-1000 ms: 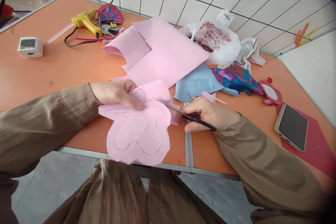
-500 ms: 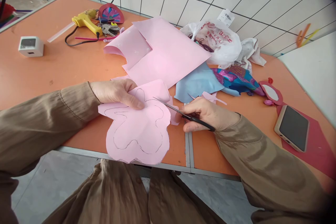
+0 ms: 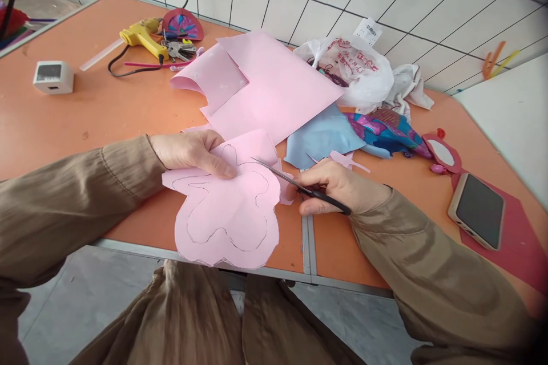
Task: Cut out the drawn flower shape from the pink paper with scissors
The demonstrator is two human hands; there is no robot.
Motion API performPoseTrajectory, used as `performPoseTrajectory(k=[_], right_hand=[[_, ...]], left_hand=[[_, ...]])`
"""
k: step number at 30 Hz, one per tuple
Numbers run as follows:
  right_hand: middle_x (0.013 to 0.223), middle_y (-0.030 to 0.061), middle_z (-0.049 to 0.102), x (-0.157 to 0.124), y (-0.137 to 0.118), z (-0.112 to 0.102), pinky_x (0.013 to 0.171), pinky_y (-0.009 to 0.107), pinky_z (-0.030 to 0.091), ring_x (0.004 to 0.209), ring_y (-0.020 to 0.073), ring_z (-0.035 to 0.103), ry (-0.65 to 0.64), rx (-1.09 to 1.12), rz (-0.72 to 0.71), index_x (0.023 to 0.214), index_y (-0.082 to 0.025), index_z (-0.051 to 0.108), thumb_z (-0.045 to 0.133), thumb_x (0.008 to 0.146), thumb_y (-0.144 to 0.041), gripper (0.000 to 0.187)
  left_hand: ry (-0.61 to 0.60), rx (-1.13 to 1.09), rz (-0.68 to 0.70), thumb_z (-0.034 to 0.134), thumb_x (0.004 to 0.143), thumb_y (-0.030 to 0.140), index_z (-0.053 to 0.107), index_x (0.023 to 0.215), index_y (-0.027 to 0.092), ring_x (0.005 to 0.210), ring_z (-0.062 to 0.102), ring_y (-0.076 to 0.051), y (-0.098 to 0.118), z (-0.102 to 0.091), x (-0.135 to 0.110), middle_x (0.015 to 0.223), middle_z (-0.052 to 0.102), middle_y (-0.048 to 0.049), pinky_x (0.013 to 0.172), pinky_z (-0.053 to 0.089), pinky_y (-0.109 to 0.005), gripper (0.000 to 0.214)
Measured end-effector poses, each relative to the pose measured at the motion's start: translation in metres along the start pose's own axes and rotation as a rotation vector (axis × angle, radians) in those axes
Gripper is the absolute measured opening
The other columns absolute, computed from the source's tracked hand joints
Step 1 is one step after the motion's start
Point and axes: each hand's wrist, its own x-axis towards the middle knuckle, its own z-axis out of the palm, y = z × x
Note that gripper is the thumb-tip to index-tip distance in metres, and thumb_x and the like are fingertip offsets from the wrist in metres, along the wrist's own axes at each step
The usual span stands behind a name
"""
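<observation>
My left hand (image 3: 194, 154) pinches a pink foam sheet (image 3: 226, 211) by its upper left part, thumb on top. A butterfly-like outline is drawn on it in dark line, and its lower edge is cut in a wavy curve just outside that line. In my right hand (image 3: 334, 188) is a pair of scissors (image 3: 314, 191) with black handles. Their blades lie along the sheet's upper right, tips pointing left near the drawn line. The sheet's upper edge curls up behind the blades. Pink offcuts (image 3: 346, 161) lie just beyond my right hand.
Large pink sheets (image 3: 274, 85) lie behind my hands, beside a blue piece (image 3: 323, 134) and a white plastic bag (image 3: 363, 77). At the left are a yellow glue gun (image 3: 143, 34), keys (image 3: 180, 50) and a white cube (image 3: 53, 77). A phone (image 3: 478, 211) rests on red material at right.
The pink sheet has shifted very slightly to the right. Both hands keep their hold, and the scissors have hardly moved.
</observation>
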Motion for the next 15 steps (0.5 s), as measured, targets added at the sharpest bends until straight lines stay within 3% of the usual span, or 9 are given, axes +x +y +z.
performPoseTrajectory(k=[10, 15], right_hand=[[0.056, -0.0059, 0.034, 0.000, -0.003, 0.000, 0.044, 0.020, 0.023, 0.049, 0.0055, 0.026, 0.001, 0.007, -0.025, 0.081, -0.009, 0.069, 0.068, 0.082, -0.050, 0.041], [0.056, -0.0057, 0.033, -0.001, -0.003, 0.000, 0.044, 0.021, 0.022, 0.049, 0.0057, 0.025, -0.023, -0.003, -0.020, 0.081, -0.009, 0.070, 0.068, 0.082, -0.045, 0.036]], left_hand=[[0.041, 0.014, -0.021, 0.079, 0.068, 0.022, 0.078, 0.058, 0.019, 0.050, 0.067, -0.021, 0.008, 0.011, -0.008, 0.048, 0.066, -0.0033, 0.048, 0.053, -0.026, 0.010], [0.088, 0.021, 0.014, 0.082, 0.065, 0.024, 0.076, 0.054, 0.018, 0.039, 0.060, -0.019, 0.007, 0.015, -0.008, 0.043, 0.062, -0.0031, 0.035, 0.042, -0.023, 0.014]])
